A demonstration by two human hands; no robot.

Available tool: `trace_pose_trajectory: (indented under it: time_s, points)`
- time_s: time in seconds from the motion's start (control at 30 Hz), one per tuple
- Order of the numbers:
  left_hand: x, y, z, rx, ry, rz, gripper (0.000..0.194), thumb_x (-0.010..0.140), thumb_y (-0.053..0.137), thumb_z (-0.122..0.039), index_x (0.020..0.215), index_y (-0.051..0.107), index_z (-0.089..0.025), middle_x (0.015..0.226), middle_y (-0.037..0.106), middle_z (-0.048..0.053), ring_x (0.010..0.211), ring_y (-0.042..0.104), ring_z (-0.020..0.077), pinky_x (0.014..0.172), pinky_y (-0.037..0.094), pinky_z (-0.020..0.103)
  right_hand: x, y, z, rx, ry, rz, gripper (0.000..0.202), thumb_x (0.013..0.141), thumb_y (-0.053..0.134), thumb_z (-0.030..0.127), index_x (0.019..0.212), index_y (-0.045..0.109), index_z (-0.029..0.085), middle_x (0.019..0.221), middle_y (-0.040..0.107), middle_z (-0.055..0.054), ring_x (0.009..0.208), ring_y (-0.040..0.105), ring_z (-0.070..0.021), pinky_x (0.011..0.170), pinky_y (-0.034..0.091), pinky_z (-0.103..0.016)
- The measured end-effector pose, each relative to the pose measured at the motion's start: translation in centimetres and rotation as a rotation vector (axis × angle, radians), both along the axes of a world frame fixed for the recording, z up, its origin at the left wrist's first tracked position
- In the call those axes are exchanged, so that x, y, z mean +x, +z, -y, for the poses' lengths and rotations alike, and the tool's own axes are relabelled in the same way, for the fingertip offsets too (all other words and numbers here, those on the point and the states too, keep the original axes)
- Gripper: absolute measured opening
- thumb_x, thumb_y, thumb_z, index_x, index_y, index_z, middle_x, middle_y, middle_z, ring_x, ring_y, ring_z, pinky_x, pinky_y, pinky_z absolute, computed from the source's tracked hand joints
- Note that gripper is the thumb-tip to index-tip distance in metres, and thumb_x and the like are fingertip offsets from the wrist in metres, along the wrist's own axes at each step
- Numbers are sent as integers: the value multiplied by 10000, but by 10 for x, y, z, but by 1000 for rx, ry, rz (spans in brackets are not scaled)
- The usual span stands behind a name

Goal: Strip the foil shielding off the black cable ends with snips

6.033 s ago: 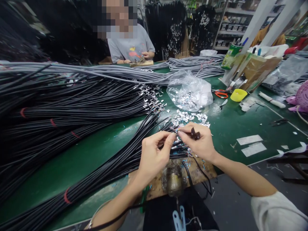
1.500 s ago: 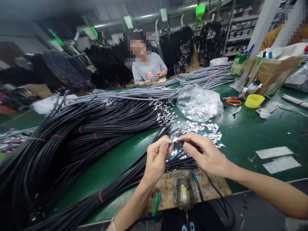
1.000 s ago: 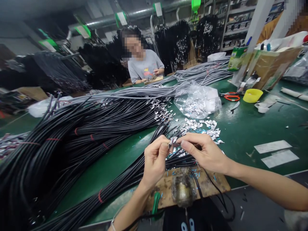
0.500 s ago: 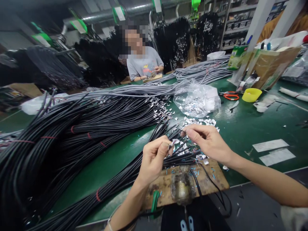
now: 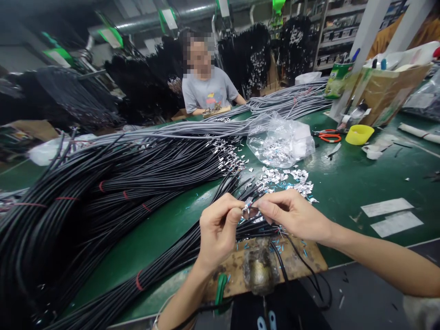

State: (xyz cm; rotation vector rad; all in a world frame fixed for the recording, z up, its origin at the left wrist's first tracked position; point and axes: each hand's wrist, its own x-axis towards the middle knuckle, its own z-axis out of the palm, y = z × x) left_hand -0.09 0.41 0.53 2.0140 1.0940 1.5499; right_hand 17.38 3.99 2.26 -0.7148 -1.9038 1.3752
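I watch through one head-worn camera, facing forward and down across the green tabletop (image 5: 347,183). It sits close behind the left hand (image 5: 220,224) and right hand (image 5: 294,213), with metal shelving (image 5: 338,34) far off.

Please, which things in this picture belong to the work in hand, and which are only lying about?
Seem to belong:
cable end between left hand and right hand
bundled black cables
foil scraps

Seem only lying about:
orange-handled tool
yellow ring
white strips
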Motion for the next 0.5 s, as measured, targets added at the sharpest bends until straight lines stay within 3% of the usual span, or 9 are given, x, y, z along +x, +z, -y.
trace_pose_trajectory:
  time_s: [0.13,0.33,0.5]
  points:
    - [1,-1,-1,42,38,-12,204,892,501,-219,724,599,-159,631,539,0,594,475,106,558,364,237,0,-1,1,25,-43,-6,315,881,516,375,808,686,121,622,519,15,551,375,-71,496,291,-219]
    - [0,3,-1,19,-17,-61,275,909,462,-228,670,577,-159,587,547,2,557,484,107,534,372,242,2,2,-2,49,-112,-24,290,870,536,351,774,690,125,643,582,4,566,423,-72,516,325,-216]
    - [1,-1,0,276,162,-296,113,799,584,-60,834,636,-153,714,630,15,626,557,101,592,432,216,8,10,-6,55,-148,-7,285,805,612,400,787,688,126,616,535,12,537,409,-74,478,313,-215]
